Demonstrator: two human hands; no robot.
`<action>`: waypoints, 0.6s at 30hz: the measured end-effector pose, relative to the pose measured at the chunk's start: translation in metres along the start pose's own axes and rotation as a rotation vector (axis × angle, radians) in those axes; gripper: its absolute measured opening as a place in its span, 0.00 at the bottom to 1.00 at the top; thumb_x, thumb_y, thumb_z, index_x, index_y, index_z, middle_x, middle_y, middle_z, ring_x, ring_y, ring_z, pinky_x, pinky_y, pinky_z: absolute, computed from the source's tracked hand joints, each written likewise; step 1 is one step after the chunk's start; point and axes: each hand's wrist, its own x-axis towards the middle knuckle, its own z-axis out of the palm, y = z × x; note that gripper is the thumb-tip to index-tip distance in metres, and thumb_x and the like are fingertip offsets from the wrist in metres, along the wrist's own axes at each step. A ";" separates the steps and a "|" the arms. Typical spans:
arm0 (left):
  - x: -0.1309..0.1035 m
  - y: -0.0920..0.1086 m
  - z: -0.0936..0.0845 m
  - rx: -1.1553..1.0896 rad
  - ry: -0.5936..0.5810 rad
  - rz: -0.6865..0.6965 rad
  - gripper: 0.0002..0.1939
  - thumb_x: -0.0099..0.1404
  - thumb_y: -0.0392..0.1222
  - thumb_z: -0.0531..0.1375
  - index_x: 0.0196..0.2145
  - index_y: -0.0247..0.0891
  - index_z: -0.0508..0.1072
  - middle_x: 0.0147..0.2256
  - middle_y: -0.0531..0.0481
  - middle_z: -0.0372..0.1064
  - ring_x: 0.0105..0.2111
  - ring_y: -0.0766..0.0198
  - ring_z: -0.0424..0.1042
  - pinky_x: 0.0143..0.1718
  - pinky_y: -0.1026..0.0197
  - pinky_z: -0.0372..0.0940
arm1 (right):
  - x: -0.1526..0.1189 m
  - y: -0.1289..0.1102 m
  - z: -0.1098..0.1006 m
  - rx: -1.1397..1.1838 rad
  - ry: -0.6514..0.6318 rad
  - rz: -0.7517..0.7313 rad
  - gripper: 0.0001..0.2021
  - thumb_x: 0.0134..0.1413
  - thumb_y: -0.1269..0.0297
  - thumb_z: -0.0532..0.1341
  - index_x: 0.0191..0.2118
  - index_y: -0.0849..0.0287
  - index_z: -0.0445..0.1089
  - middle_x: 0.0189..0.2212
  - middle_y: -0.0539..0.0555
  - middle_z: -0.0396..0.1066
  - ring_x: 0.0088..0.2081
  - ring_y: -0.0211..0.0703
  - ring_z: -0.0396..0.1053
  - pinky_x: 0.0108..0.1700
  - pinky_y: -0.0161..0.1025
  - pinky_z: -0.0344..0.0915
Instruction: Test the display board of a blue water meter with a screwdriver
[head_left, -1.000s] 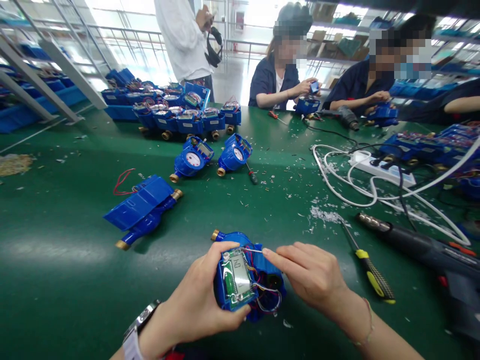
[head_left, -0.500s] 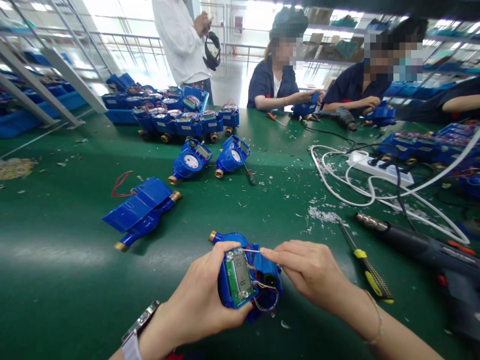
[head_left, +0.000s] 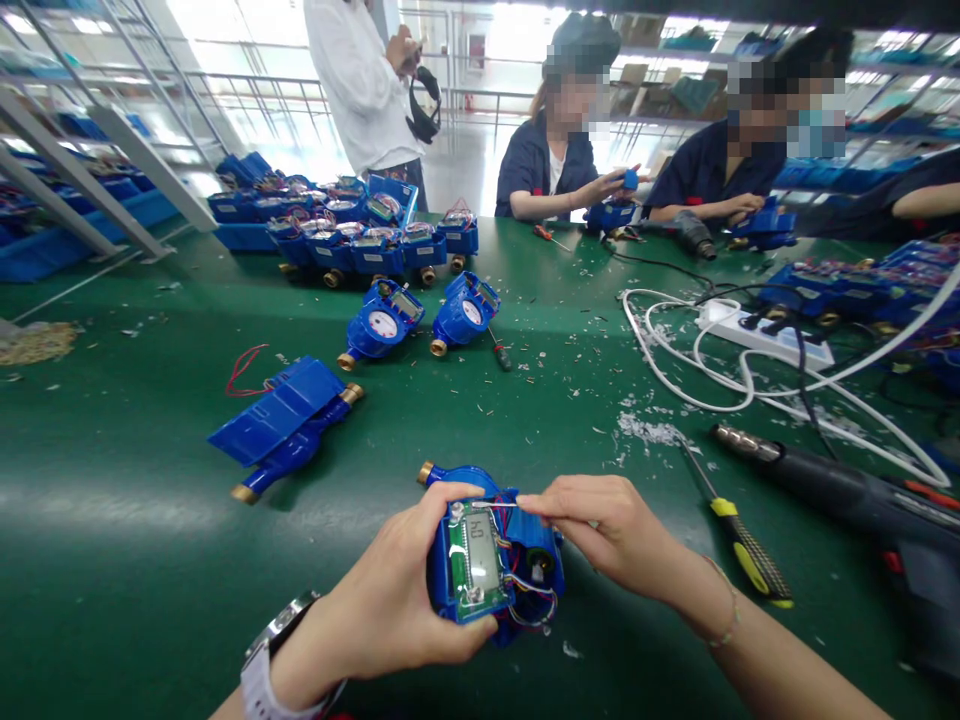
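Observation:
My left hand [head_left: 405,585] is wrapped round a blue water meter [head_left: 442,560], thumb and fingers at opposite edges of its opened housing. Inside show a green circuit board [head_left: 455,560] with a lit digit display [head_left: 482,550] and a bundle of thin coloured wires [head_left: 529,585]. A brass pipe end [head_left: 426,471] sticks out at the far side. Between its thumb and forefinger, my right hand [head_left: 607,520] pinches a thin pale rod [head_left: 495,504]. The rod lies across the board's top edge; whether its tip touches is too small to tell.
A yellow-black screwdriver [head_left: 746,550] and a heat gun [head_left: 832,490] lie to the right. Beyond them are a power strip [head_left: 772,335] and white cable. Another meter [head_left: 289,420] lies left, with several more [head_left: 360,245] behind. Co-workers [head_left: 555,165] sit across the table.
The display's lower characters have vanished, leaving only the upper digits. The meter has tilted slightly in my left hand. My right hand has shifted a little left with the rod.

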 end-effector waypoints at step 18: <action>-0.024 -0.011 0.006 -0.013 -0.020 -0.137 0.37 0.50 0.40 0.65 0.55 0.47 0.55 0.50 0.48 0.67 0.49 0.51 0.70 0.49 0.48 0.66 | -0.024 -0.042 -0.015 0.288 -0.095 0.489 0.13 0.70 0.67 0.50 0.55 0.47 0.63 0.37 0.47 0.69 0.36 0.35 0.69 0.39 0.32 0.66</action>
